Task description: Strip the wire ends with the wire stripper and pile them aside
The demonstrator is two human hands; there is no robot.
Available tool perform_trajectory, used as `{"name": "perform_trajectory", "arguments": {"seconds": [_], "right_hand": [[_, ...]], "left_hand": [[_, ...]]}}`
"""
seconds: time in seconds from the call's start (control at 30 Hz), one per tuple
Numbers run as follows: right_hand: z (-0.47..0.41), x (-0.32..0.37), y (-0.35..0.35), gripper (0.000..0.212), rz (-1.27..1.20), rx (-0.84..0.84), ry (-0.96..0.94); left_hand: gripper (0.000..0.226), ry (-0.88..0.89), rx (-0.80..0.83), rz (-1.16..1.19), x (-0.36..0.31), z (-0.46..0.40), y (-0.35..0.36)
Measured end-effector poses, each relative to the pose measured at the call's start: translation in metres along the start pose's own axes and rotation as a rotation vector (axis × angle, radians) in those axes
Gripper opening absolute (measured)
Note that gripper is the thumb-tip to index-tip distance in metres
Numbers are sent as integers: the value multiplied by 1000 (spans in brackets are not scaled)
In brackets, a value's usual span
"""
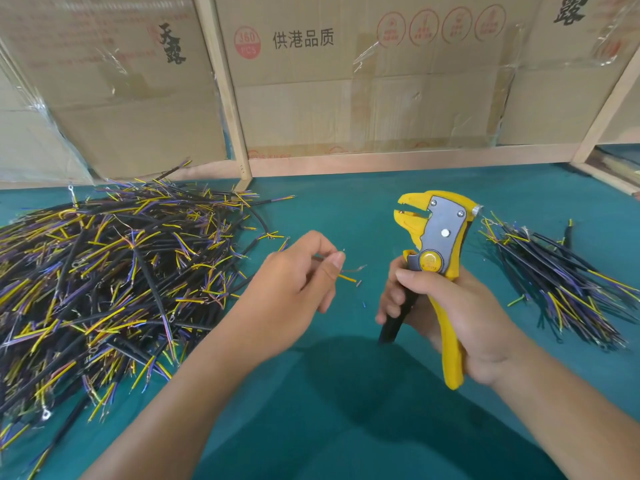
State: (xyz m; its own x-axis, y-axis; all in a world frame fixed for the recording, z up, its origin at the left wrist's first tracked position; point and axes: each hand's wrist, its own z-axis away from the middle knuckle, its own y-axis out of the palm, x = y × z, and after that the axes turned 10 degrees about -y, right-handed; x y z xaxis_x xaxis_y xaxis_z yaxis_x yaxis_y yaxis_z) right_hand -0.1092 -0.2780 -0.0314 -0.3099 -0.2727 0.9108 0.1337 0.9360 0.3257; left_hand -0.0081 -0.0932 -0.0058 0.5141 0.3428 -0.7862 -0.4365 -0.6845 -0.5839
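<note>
Here the right hand [460, 317] is clamped round the handles of the yellow stripper [436, 258], holding it upright with its jaws slightly parted and empty, pointing left. The left hand [294, 282] is pinched shut, thumb against forefinger, on a thin wire [346, 273] whose yellow and bare ends poke out to the right, toward the tool. The wire's tips sit below and left of the jaws, near but not yet in them. To do this step well, I judge the left hand should lift and steer one end squarely into the jaw slot, only as deep as the insulation to be removed, and keep the pinch firm so the wire does not slide when the handles squeeze. A few small cut bits [360, 292] lie on the teal surface [346, 410] between the hands. Further out, a large heap [104, 278] of black, yellow and purple wires spreads to the left, well apart from the tool, and a smaller pile [561, 282] lies to the right, just beyond the right hand. Which of them holds the stripped ones I cannot tell.
</note>
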Motion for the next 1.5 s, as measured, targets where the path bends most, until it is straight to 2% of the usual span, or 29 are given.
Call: {"name": "perform_trajectory", "arguments": {"seconds": [0.2, 0.43, 0.87, 1.33, 1.5], "right_hand": [[5, 12, -4, 12, -115, 153, 197], [9, 14, -3, 16, -86, 270, 264], [10, 15, -5, 17, -29, 358, 290], [10, 13, -5, 19, 17, 387, 317], [12, 13, -5, 24, 46, 379, 328]], "left_hand": [[15, 9, 32, -19, 0, 1, 1], [16, 27, -4, -60, 3, 0, 3], [11, 135, -97, -262, 1, 0, 4], [14, 162, -66, -303, 1, -2, 5], [14, 118, -24, -294, 1, -1, 3]]}}
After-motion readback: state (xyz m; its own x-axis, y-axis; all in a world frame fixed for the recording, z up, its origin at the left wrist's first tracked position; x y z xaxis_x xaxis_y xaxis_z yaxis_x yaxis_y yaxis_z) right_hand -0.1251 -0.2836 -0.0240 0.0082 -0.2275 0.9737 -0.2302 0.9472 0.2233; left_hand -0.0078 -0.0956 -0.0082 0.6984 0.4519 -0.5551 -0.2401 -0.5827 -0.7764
